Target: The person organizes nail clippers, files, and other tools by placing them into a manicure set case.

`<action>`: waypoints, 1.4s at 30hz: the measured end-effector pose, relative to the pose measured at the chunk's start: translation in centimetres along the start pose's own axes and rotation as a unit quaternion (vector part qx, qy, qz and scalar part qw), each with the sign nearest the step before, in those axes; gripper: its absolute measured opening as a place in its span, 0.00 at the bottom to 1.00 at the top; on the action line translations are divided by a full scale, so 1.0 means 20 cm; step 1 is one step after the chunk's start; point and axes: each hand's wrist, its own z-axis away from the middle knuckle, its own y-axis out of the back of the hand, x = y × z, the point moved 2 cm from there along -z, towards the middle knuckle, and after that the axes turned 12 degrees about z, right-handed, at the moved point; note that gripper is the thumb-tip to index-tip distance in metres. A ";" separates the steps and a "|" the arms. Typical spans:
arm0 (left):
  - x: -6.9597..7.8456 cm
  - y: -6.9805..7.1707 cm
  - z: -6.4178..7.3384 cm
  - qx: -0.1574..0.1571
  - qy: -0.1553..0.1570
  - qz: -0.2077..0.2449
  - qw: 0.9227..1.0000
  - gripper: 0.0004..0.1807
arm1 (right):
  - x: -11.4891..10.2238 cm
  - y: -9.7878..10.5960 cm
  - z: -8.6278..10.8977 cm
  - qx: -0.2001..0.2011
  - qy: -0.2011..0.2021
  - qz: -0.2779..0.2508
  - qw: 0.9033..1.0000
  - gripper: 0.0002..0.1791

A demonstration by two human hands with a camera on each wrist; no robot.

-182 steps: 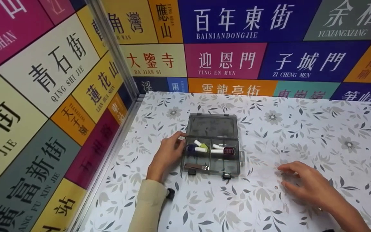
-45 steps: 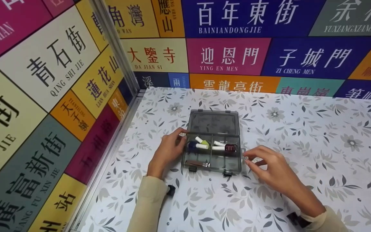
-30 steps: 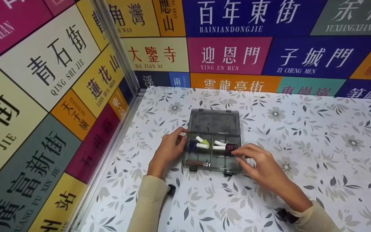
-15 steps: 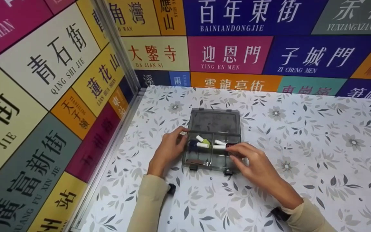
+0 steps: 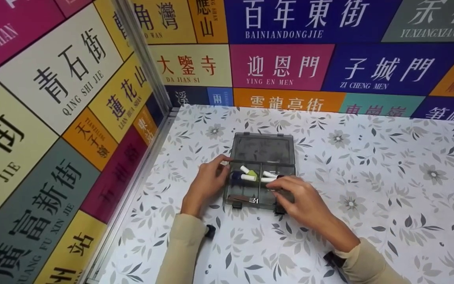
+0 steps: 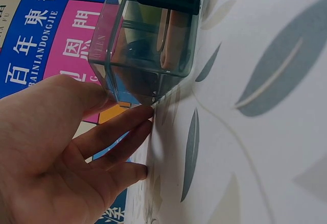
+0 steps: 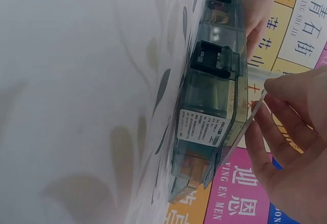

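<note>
A grey see-through divided box [image 5: 259, 189] lies with its lid [image 5: 263, 148] folded back. My left hand [image 5: 209, 177] touches the box's left side, its fingers fairly straight; in the left wrist view the fingertips meet the box's lower corner. My right hand [image 5: 300, 197] is over the right half, and in the right wrist view its thumb and fingers pinch a thin, pale see-through strip [image 7: 248, 127]. White-capped nail polish bottles [image 5: 248, 177] lie in the back left compartment, more white caps [image 5: 269, 174] in the back right. A nail clipper [image 5: 242, 198] lies front left.
The table has a white leaf-patterned cover [image 5: 388, 177]. Colourful sign-printed walls [image 5: 282, 65] stand behind and to the left, with a metal frame post [image 5: 142, 51] in the corner. The box's black latches [image 5: 236, 205] face the near side.
My right hand has come from the table on the right, past the box's right side, to over its right half, covering the dark red bottle. My left hand stays at the box.
</note>
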 end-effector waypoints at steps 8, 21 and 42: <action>0.00 0.00 0.00 -0.001 0.007 -0.006 1.000 0.15 | -0.04 -0.01 -0.01 0.001 0.018 -0.007 1.000 0.18; 0.00 0.00 0.01 0.001 -0.004 -0.006 1.000 0.15 | -0.03 -0.01 0.00 -0.023 0.011 0.001 1.000 0.17; 0.00 0.00 0.00 -0.001 0.002 -0.002 1.000 0.16 | -0.01 -0.03 0.06 -0.153 0.031 0.038 0.987 0.15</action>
